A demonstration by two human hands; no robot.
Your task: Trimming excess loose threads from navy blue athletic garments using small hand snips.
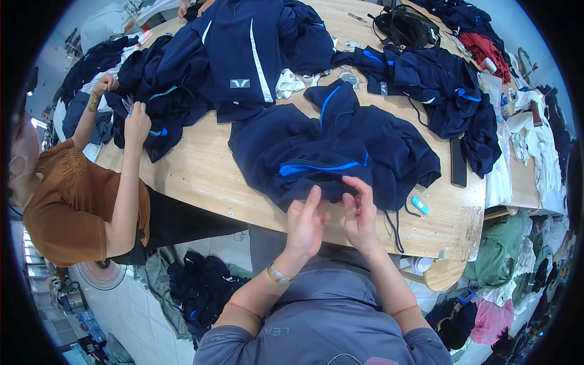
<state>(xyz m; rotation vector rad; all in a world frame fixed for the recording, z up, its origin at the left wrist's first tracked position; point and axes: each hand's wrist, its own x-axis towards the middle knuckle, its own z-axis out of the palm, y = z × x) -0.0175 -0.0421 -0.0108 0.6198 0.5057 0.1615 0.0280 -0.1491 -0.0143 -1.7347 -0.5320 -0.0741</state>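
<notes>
Navy garment (395,143), bright blue trim (316,168), rumpled, loosely spread, lying on pale wooden table (201,176) near its edge

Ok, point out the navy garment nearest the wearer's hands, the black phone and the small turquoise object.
Navy garment (333,145): head view, dark fabric above its lower blue strip.
Black phone (458,164): head view, middle of its face.
Turquoise object (420,205): head view, middle of its body.

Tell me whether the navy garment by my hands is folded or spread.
Loosely spread: the garment lies rumpled across the table, its edges splayed unevenly.
</notes>
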